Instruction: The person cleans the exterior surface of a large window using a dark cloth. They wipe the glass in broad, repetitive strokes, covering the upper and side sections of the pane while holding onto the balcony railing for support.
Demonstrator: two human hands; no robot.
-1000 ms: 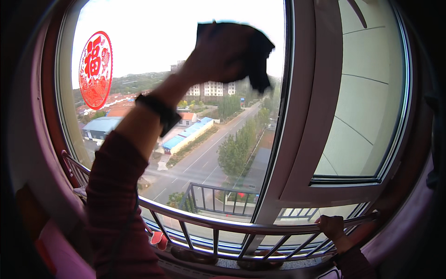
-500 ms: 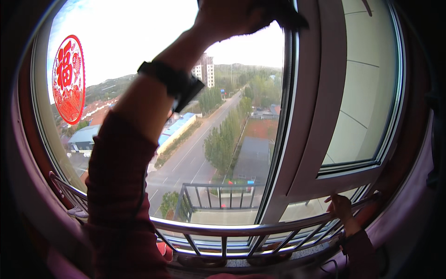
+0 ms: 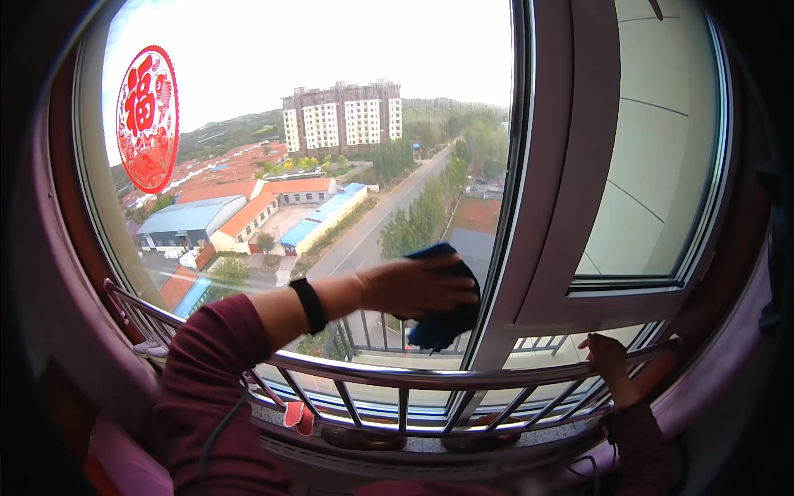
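Observation:
My left hand (image 3: 422, 288) presses a dark blue cloth (image 3: 451, 322) against the large window pane (image 3: 331, 223), low down beside the upright window frame. Its fingers lie over the cloth, and a black band circles the wrist. At the right, my right hand (image 3: 608, 355) is at the metal railing (image 3: 430, 379), with its fingers curled over the top bar. Part of that grip is hidden. A round red paper decoration (image 3: 148, 120) sticks to the upper left of the pane.
The railing curves across the front of the window. To the right stands a brown frame (image 3: 550, 165) with a second pane (image 3: 653, 157). Below the rail are a red-and-white object (image 3: 298, 418) and dark rounded things (image 3: 364, 437) on the sill. A pair of pale shoes (image 3: 151, 350) shows at the left.
My left hand has come down from the top of the pane to its lower right, with the cloth now plainly visible. My right hand has stayed at the railing. The view has shifted slightly.

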